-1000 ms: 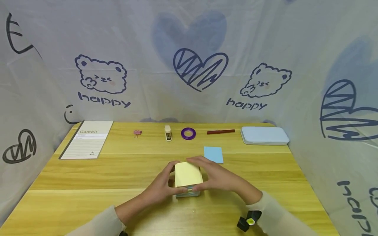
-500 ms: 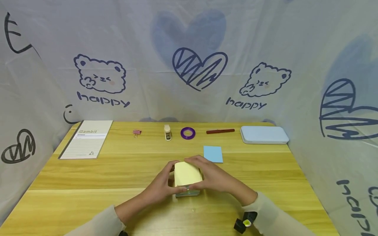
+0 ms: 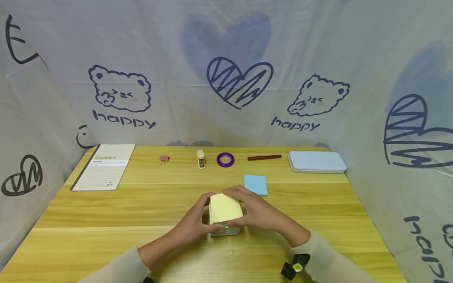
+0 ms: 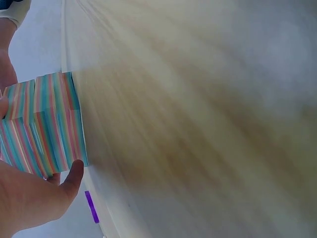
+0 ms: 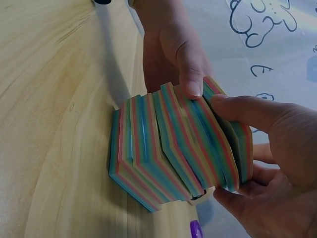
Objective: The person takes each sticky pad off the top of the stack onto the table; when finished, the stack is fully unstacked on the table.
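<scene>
A tall stack of sticky notes (image 3: 225, 208) stands on the table in front of me, its top sheet pale yellow. Its sides show pink, teal, orange and yellow bands in the right wrist view, and its layers are unevenly offset. My left hand (image 3: 191, 224) grips the stack from the left, thumb across the near side. From the right, my right hand (image 3: 258, 210) holds the upper part, thumb near the left thumb and fingers at the far side. A gap shows under the uppermost pad (image 5: 242, 139), which the right hand pinches. Beyond the right hand lies a blue sticky note (image 3: 255, 184).
Along the back lie a notepad (image 3: 104, 167), a pink binder clip (image 3: 164, 159), a small white bottle (image 3: 201, 160), a purple tape roll (image 3: 225, 159), a dark red pen (image 3: 264, 157) and a light blue case (image 3: 317, 162). Printed cloth hangs behind and at both sides.
Over the last second my right hand and forearm have shifted slightly left, then a touch back right. The top of the stack has moved slightly with them. My left hand stays in place.
</scene>
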Demonstrator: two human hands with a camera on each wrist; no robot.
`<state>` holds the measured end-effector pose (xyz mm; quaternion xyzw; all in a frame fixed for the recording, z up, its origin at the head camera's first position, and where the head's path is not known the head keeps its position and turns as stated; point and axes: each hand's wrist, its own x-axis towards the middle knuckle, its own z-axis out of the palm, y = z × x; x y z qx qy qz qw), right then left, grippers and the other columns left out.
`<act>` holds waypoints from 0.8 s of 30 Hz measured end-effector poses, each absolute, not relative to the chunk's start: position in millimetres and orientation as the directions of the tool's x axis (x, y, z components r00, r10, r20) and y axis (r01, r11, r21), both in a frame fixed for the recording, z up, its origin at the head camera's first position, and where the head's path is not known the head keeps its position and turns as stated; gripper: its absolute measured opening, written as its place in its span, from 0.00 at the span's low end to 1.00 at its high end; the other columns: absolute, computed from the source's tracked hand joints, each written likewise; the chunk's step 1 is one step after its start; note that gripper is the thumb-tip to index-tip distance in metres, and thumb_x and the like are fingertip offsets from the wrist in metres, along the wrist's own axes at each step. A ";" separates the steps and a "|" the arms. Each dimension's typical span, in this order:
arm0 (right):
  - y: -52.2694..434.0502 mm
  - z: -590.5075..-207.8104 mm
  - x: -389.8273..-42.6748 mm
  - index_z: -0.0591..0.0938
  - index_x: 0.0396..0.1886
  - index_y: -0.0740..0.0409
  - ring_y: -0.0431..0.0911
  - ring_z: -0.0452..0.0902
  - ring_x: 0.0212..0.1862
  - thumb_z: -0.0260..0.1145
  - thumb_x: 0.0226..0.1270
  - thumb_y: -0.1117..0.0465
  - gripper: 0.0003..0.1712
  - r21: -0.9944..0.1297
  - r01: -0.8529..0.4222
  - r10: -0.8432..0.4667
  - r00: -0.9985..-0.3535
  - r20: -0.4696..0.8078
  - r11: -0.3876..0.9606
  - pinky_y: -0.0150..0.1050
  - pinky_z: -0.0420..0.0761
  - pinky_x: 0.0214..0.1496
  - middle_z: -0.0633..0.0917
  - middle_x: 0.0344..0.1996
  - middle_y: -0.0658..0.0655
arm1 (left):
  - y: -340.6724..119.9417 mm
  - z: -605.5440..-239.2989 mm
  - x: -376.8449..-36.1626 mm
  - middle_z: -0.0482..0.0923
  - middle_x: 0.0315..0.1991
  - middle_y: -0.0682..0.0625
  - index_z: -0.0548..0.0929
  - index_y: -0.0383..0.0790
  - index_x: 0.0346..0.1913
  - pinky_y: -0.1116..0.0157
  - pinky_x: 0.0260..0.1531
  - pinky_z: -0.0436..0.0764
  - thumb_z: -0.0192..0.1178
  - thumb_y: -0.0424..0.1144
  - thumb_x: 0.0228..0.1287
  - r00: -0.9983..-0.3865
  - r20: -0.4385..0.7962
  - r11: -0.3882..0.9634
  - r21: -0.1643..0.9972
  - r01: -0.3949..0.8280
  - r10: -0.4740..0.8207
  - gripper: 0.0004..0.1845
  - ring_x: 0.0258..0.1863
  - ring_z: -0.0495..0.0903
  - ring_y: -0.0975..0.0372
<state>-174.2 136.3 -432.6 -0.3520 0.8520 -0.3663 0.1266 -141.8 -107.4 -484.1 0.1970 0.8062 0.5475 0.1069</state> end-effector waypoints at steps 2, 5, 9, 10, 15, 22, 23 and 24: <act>137.5 -432.0 -174.2 0.69 0.78 0.53 0.50 0.72 0.68 0.81 0.59 0.51 0.49 -0.718 -0.503 -0.693 -0.720 0.039 0.482 0.51 0.78 0.65 0.74 0.70 0.52 | -107.0 -484.4 -141.8 0.69 0.70 0.41 0.61 0.39 0.75 0.36 0.69 0.68 0.77 0.43 0.60 -0.899 0.047 0.325 0.923 0.205 0.435 0.46 0.70 0.68 0.44; 140.2 -432.1 -174.8 0.69 0.78 0.52 0.50 0.71 0.70 0.81 0.59 0.49 0.49 -0.718 -0.498 -0.691 -0.722 0.033 0.486 0.53 0.76 0.68 0.73 0.71 0.52 | -106.6 -484.6 -141.4 0.70 0.69 0.41 0.61 0.38 0.75 0.37 0.70 0.66 0.78 0.44 0.59 -0.904 0.047 0.341 0.917 0.208 0.426 0.47 0.70 0.68 0.45; 145.2 -431.6 -175.9 0.69 0.78 0.51 0.51 0.70 0.71 0.80 0.59 0.47 0.50 -0.718 -0.485 -0.680 -0.733 0.023 0.499 0.55 0.75 0.69 0.72 0.72 0.51 | -106.1 -484.1 -140.5 0.70 0.69 0.41 0.61 0.38 0.75 0.36 0.71 0.64 0.79 0.44 0.58 -0.909 0.040 0.354 0.913 0.201 0.414 0.48 0.71 0.68 0.44; 147.3 -430.9 -176.0 0.69 0.78 0.51 0.52 0.69 0.71 0.81 0.58 0.47 0.50 -0.720 -0.481 -0.675 -0.737 0.024 0.500 0.56 0.75 0.69 0.72 0.72 0.51 | -106.0 -484.1 -140.5 0.70 0.69 0.40 0.62 0.38 0.75 0.36 0.71 0.63 0.79 0.44 0.57 -0.910 0.040 0.355 0.913 0.201 0.412 0.48 0.71 0.67 0.44; 163.6 -426.9 -178.7 0.69 0.78 0.51 0.54 0.69 0.71 0.81 0.57 0.46 0.52 -0.725 -0.458 -0.645 -0.763 0.024 0.514 0.59 0.74 0.69 0.72 0.72 0.53 | -106.0 -483.4 -140.5 0.71 0.69 0.41 0.63 0.38 0.74 0.36 0.73 0.60 0.80 0.43 0.56 -0.916 0.031 0.362 0.913 0.189 0.400 0.47 0.72 0.67 0.45; 197.0 -429.3 -184.4 0.66 0.80 0.47 0.60 0.59 0.78 0.80 0.58 0.45 0.52 -0.709 -0.418 -0.594 -0.805 -0.001 0.568 0.66 0.64 0.75 0.69 0.76 0.56 | -105.2 -483.5 -140.9 0.71 0.67 0.42 0.62 0.35 0.74 0.36 0.72 0.61 0.80 0.43 0.56 -0.917 0.025 0.373 0.909 0.186 0.398 0.48 0.71 0.67 0.45; 202.1 -430.1 -185.0 0.66 0.80 0.46 0.61 0.58 0.78 0.80 0.59 0.45 0.52 -0.708 -0.410 -0.587 -0.810 -0.007 0.574 0.67 0.63 0.74 0.68 0.76 0.57 | -105.0 -483.3 -140.9 0.71 0.67 0.42 0.62 0.36 0.74 0.37 0.72 0.61 0.80 0.44 0.56 -0.918 0.022 0.375 0.909 0.184 0.396 0.49 0.71 0.67 0.45; 207.4 -431.4 -186.0 0.65 0.80 0.46 0.62 0.56 0.79 0.79 0.60 0.46 0.51 -0.709 -0.403 -0.581 -0.814 -0.011 0.579 0.68 0.62 0.74 0.66 0.77 0.57 | -104.8 -483.1 -140.9 0.71 0.67 0.42 0.62 0.36 0.75 0.37 0.72 0.62 0.80 0.44 0.56 -0.919 0.019 0.378 0.908 0.180 0.393 0.49 0.71 0.67 0.45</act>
